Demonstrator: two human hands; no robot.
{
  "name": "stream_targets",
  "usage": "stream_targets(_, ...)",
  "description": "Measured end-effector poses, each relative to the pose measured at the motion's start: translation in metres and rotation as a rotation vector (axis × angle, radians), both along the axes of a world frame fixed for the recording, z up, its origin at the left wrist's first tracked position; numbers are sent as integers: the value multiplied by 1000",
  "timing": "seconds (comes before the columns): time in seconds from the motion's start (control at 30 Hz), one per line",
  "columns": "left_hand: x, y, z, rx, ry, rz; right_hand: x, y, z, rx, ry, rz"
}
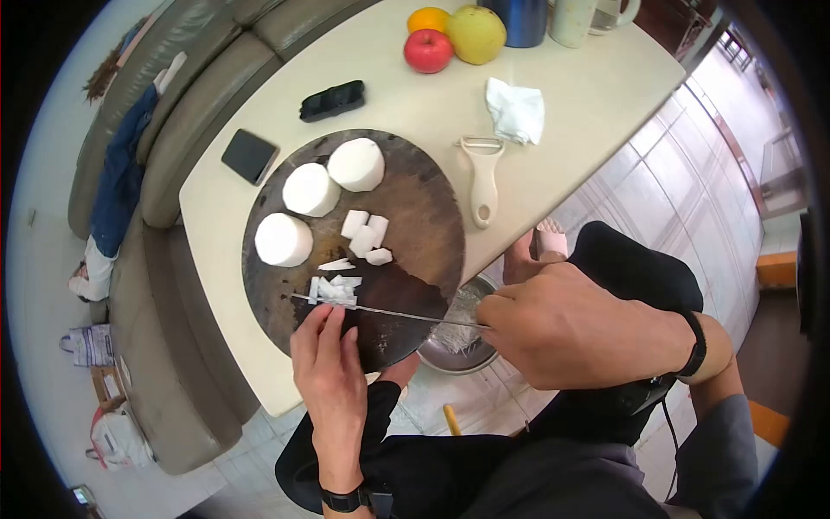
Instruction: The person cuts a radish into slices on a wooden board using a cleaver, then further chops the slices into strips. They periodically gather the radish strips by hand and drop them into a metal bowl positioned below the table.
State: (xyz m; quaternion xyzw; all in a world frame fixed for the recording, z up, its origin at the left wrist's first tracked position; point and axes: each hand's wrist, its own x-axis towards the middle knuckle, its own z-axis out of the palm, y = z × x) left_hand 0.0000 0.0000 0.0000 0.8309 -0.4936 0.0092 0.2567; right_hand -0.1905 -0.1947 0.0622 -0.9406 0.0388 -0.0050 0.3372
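The right hand (562, 324) is closing tightly around the handle of a knife (380, 310), whose thin blade is lying across the near part of the round wooden cutting board (415, 216). The left hand (328, 363) is resting at the board's near edge with its fingers out straight, gripping nothing and pressing their tips against a small pile of white radish strips (333, 290) just behind the blade.

The strips are looking light, stiff and brittle, probably wet and slippery on their cut faces, so they are asking for pinning from above with the fingertips kept back from the edge. The three thick radish rounds (311, 189) sitting along the board's far left rim are looking dense and heavy; each is best taken by its curved side, flat face down.

At the board's centre four radish blocks (361, 242) and one sliver are lying; the strips are too bunched to count. One peeler (482, 177) is lying just right of the board, and one crumpled cloth (516, 111) beyond that.
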Motion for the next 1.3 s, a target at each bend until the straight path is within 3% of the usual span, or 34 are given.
stream_targets(0.2, 8, -12, -3, 22, -155, -22, 3, 3, 3, 28, -59, -53)
stream_targets(0.53, -9, 6, 1, -18, -23, -76, 6, 6, -4, -8, -84, -41)
stream_targets(0.9, -27, 31, -16, -62, -290, -190, 18, 19, 5, -123, -3, 101)
stream_targets(1.3, -26, 51, -21, 32, -209, -260, 14, 47, 0, -284, 23, 130)
